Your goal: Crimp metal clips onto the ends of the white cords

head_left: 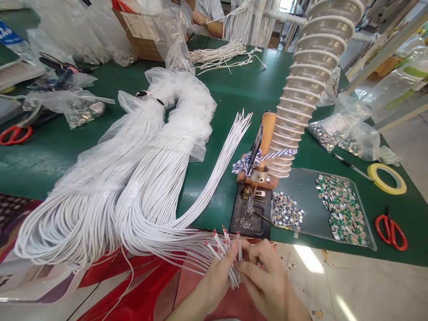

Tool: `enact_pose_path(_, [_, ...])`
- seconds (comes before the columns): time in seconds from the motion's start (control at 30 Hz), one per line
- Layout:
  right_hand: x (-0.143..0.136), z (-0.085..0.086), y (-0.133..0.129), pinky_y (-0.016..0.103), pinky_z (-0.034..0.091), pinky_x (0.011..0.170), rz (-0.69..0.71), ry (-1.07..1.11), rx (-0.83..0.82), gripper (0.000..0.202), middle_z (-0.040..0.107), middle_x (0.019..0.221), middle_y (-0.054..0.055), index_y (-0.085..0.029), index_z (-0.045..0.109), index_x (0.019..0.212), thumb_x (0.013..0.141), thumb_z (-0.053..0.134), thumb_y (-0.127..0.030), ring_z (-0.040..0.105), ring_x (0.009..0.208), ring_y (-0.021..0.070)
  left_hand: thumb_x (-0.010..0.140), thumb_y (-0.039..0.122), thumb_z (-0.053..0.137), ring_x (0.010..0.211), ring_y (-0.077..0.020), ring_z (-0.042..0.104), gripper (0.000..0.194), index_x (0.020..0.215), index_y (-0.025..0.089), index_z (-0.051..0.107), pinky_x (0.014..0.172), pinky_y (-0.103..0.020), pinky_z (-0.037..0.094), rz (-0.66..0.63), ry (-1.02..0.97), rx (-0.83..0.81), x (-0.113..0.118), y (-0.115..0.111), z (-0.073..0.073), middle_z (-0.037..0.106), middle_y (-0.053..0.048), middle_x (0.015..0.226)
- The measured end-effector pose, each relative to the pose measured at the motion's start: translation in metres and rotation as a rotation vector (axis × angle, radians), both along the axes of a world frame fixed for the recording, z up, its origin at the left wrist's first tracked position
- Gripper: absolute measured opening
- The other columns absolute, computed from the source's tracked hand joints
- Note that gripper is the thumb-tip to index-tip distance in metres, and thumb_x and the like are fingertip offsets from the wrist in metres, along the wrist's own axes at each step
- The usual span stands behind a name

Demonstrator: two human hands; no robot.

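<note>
A fan of white cables (217, 245) with red-tipped ends is wrapped in my left hand (216, 278), in front of the table edge. Pressed against the same ends, my right hand (264, 267) has its fingers curled around cable ends at the bunch's right side. How many it pinches is hidden by the fingers. From my hands the cables run left into a thick looped bundle of white cables (150, 187), partly wrapped in clear plastic. A separate sheaf of white cable ends (230, 151) curves up over the green table (267, 84).
Ahead of my hands stands a soldering fixture (252, 209) under a ribbed extraction hose (310, 67). Right of it lie a tray (309, 191) of small metal connectors, yellow tape (387, 178) and red-handled scissors (391, 232). A co-worker's hand (199, 18) shows at the back.
</note>
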State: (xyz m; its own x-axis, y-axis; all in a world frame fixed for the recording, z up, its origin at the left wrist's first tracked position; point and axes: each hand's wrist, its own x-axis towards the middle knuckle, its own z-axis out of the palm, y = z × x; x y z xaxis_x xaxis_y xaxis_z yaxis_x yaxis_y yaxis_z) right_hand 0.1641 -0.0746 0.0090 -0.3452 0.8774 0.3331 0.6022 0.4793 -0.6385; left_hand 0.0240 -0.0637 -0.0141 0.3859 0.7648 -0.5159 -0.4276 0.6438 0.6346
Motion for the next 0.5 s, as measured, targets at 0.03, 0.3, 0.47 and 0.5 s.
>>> enact_pose_path(0.03, [-0.001,-0.001,0.0,0.031,0.046,0.061,0.006,0.006,-0.008,0.018,0.053,0.079,0.004,-0.02,0.065,0.093,0.092,0.051,-0.007,0.051,0.069,0.0176,0.083,0.062,0.065,0.102,-0.0249,0.064,0.044,0.089,0.018,0.072,0.099,-0.037,0.045,0.015,-0.005,-0.025,0.0,0.001,0.0,0.073,-0.006,0.095])
enact_pose_path(0.3, [-0.006,-0.005,0.004,0.032,0.05,0.067,0.032,0.014,-0.117,0.02,0.055,0.084,0.006,-0.019,0.059,0.088,0.094,0.045,-0.005,0.052,0.078,0.0207,0.076,0.063,0.072,0.097,-0.0217,0.065,0.05,0.101,0.019,0.072,0.086,-0.03,0.05,0.043,-0.028,-0.1,0.002,0.004,-0.007,0.072,-0.004,0.095])
enact_pose_path(0.47, [-0.002,-0.011,0.002,0.034,0.05,0.07,0.064,-0.017,-0.13,0.02,0.058,0.093,0.008,-0.018,0.056,0.095,0.095,0.041,-0.005,0.051,0.081,0.0215,0.077,0.06,0.074,0.076,-0.0142,0.061,0.048,0.1,0.018,0.069,0.067,-0.022,0.048,-0.03,0.016,-0.046,0.001,0.0,-0.019,0.065,-0.001,0.084])
enact_pose_path(0.5, [-0.001,-0.012,0.001,0.035,0.05,0.071,0.069,-0.019,-0.135,0.02,0.058,0.095,0.008,-0.018,0.056,0.094,0.095,0.041,-0.004,0.051,0.081,0.0213,0.075,0.06,0.075,0.073,-0.0132,0.059,0.048,0.097,0.018,0.069,0.063,-0.021,0.047,-0.026,0.023,-0.053,0.002,0.0,-0.02,0.063,0.0,0.081])
